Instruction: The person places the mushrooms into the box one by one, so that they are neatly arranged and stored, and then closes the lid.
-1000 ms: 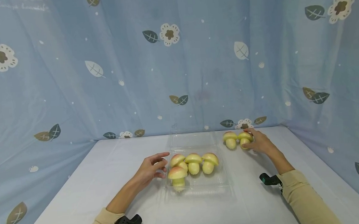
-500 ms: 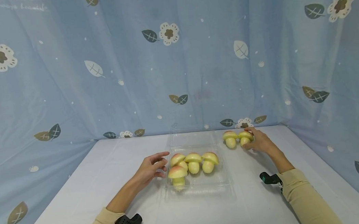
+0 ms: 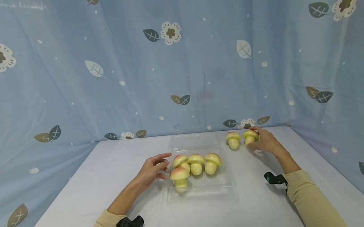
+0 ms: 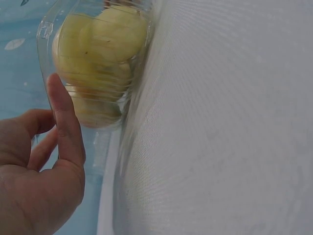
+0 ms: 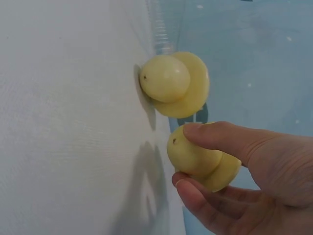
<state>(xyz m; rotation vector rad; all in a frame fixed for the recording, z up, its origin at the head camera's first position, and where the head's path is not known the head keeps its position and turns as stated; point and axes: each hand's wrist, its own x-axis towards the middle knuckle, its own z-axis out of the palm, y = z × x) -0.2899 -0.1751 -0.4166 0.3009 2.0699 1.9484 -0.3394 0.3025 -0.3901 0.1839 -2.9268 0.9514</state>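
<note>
My right hand (image 3: 265,142) pinches a yellow-green toy mushroom (image 3: 250,134) at the back right. In the right wrist view, the thumb lies on the stem of that mushroom (image 5: 193,156), with fingers round its other side. A second mushroom (image 3: 233,140) stands just to its left. My left hand (image 3: 151,172) is beside the left wall of a clear plastic box (image 3: 214,182), fingers loosely spread. The left wrist view has its thumb (image 4: 68,125) against the box's edge. Several mushrooms (image 3: 195,163) with pinkish caps stand inside the box, mostly along its back and left.
The clear lid (image 3: 196,140) of the box lies opened toward the back. A white cloth (image 3: 256,206) covers the table. Blue patterned curtain (image 3: 203,56) hangs behind and at both sides. Each wrist wears a black camera mount (image 3: 130,224).
The mushroom in my right hand has shifted slightly right, leaving a gap from the one beside it. My left hand has stayed in place.
</note>
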